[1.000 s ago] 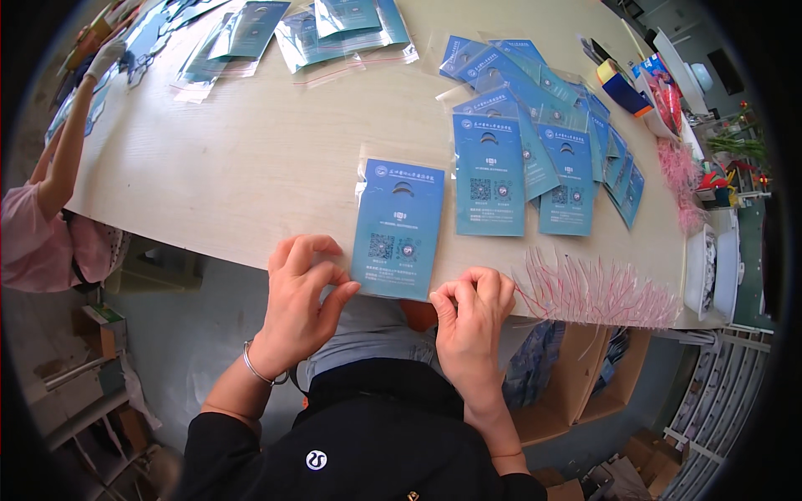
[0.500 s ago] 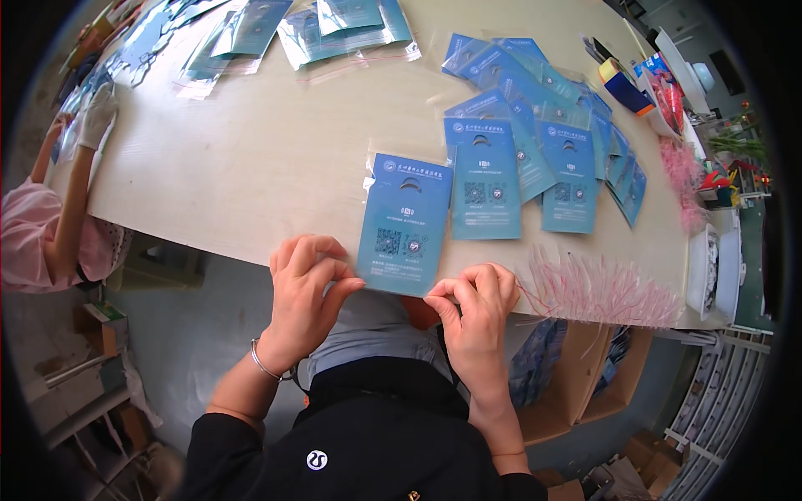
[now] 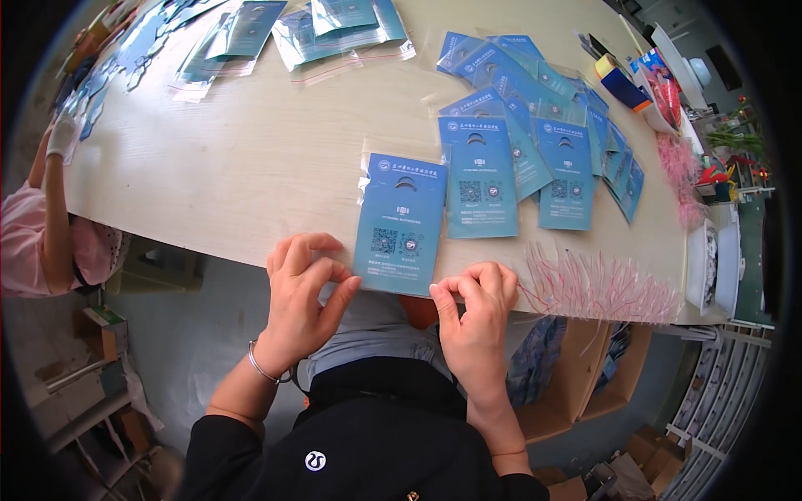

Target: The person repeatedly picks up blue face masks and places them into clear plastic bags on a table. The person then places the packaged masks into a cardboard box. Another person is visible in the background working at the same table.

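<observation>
A blue card in a clear plastic sleeve (image 3: 399,219) rests at the table's near edge, upright to me, its lower end just over the edge. My left hand (image 3: 302,292) is at its lower left corner, thumb and forefinger tips closed at the sleeve's edge, the other fingers loosely bent. With thumb and forefinger, my right hand (image 3: 480,313) pinches the lower right corner. Immediately right of this card lies another sleeved blue card (image 3: 480,179), with a further one (image 3: 565,171) beside it. Behind them is an overlapping pile of sleeved cards (image 3: 510,75).
A bundle of pink and clear strings (image 3: 597,284) lies by the near right edge. More sleeved cards (image 3: 342,37) sit at the far side. At left is another person's gloved hand (image 3: 63,135). White trays (image 3: 718,267) stand at right; open cardboard boxes (image 3: 576,376) are below the table.
The sleeved card and both hands keep nearly the same place. My left thumb and forefinger have shifted slightly. At left, the other person's gloved hand has moved down and leftward.
</observation>
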`<state>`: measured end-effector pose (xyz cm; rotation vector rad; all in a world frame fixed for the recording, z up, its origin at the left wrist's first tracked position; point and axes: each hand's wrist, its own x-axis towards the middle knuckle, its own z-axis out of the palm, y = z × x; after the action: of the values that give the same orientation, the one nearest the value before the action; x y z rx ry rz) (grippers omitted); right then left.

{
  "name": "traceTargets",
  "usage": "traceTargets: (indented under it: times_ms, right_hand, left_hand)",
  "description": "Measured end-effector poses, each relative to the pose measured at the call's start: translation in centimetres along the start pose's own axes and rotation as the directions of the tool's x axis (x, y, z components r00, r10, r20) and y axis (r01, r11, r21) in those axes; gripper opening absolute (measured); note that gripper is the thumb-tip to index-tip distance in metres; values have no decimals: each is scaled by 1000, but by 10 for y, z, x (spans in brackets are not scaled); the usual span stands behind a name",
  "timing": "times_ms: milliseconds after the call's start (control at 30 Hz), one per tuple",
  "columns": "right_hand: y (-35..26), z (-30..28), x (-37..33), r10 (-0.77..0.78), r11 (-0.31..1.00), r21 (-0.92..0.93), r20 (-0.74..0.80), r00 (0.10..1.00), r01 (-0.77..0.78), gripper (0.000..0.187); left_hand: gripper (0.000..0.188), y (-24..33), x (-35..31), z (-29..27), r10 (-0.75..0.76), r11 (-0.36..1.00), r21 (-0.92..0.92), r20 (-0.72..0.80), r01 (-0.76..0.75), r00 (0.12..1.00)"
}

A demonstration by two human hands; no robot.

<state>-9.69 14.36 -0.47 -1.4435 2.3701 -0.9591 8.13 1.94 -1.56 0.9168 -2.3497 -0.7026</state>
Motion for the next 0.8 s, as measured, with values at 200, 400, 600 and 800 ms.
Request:
traceTargets:
  times_ms: [200,400,600,800]
  right_hand:
    - [-9,-1,4,5,996,-94,-1,1000,-5,13]
    - [-14,2,7,115,992,-44,-50,992,-117,15]
    - [-5,28,-2,-241,960,-213,-309,920,181,16]
    - [-23,32,-13,-309,893,-290,161,937,344,69]
  left_hand:
    - [13,3,1,0,-22,1000,20,9,21,1000]
    - [14,11,3,6,-23,999,40,-50,25,998]
    - [26,11,0,8,49,996,72,-46,-46,998]
    - [28,11,-2,12,17,998,66,-73,-12,997]
